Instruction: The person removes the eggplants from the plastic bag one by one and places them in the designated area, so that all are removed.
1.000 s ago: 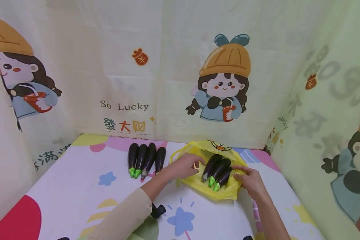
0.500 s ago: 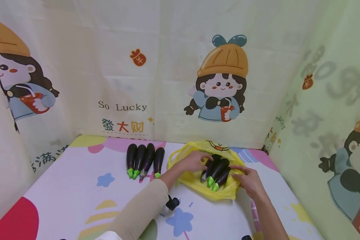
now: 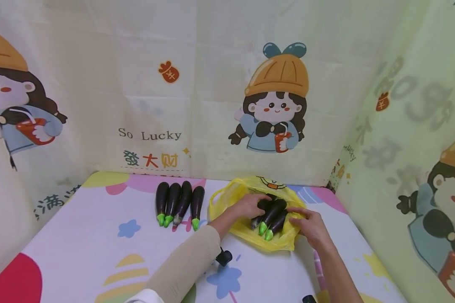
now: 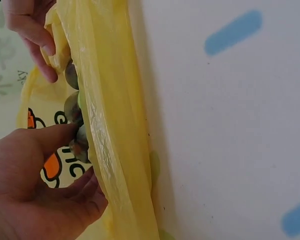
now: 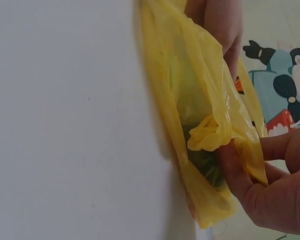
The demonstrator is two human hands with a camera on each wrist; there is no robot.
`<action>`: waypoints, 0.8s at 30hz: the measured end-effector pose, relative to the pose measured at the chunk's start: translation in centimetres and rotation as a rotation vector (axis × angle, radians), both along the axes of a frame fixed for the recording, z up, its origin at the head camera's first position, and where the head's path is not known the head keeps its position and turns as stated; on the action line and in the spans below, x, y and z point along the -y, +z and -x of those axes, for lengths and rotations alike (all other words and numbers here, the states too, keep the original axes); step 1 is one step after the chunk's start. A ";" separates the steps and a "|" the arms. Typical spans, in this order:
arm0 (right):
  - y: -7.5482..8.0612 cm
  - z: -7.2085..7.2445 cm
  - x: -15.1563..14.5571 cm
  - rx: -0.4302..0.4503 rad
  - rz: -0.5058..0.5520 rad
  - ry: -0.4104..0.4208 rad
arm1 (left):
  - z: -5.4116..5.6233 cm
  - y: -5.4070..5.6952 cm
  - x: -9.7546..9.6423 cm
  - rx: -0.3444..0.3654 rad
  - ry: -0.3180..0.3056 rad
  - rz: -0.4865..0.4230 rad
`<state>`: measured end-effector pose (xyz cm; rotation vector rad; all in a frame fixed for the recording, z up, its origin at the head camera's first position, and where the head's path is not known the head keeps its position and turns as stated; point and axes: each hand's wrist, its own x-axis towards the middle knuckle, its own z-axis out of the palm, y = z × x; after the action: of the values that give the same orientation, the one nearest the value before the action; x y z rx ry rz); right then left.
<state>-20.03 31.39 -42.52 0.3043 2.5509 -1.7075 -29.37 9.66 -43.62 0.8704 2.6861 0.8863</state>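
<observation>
A yellow plastic bag (image 3: 246,236) lies on the table with its mouth towards me and three dark purple eggplants inside. My left hand (image 3: 249,205) reaches into the mouth, thumb and fingers curled round the leftmost eggplant (image 3: 255,223). In the left wrist view the thumb touches an eggplant end while the fingertips are partly behind the bag's rim. The middle eggplant (image 3: 274,211) and right eggplant (image 3: 277,226) lie beside it, green stems towards me. My right hand (image 3: 312,227) pinches the bag's right edge, the plastic bunched between thumb and fingers in the right wrist view.
Several more eggplants (image 3: 183,204) lie in a row left of the bag, stems towards me. The table (image 3: 79,240) wears a printed cloth. Printed curtains (image 3: 208,118) stand behind it and along both sides. A black wrist-camera part (image 3: 224,256) sits under the left forearm.
My left hand has moved right and deeper into the bag, from beside the leftmost eggplant to round it. The right hand keeps its hold on the bag. The view has shifted slightly.
</observation>
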 end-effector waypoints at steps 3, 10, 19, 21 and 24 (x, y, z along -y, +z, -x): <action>0.0 -0.1 0.1 0.000 0.006 0.004 | 0.1 -0.1 -0.1 0.010 0.003 0.013; -0.3 0.0 0.0 0.004 0.002 -0.005 | -0.1 0.2 -0.2 0.042 0.025 0.016; -0.3 -0.1 0.1 0.005 -0.001 0.008 | -0.2 0.1 0.1 0.054 0.053 0.007; -0.3 -0.1 0.1 0.002 -0.002 0.007 | -0.2 0.2 0.1 0.049 0.056 -0.002; -0.2 0.0 0.1 -0.001 -0.002 0.005 | -0.3 0.3 0.3 0.051 0.058 -0.024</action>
<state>-20.01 31.30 -42.75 0.2973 2.5517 -1.7045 -29.09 9.38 -43.30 0.7677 2.6750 0.9424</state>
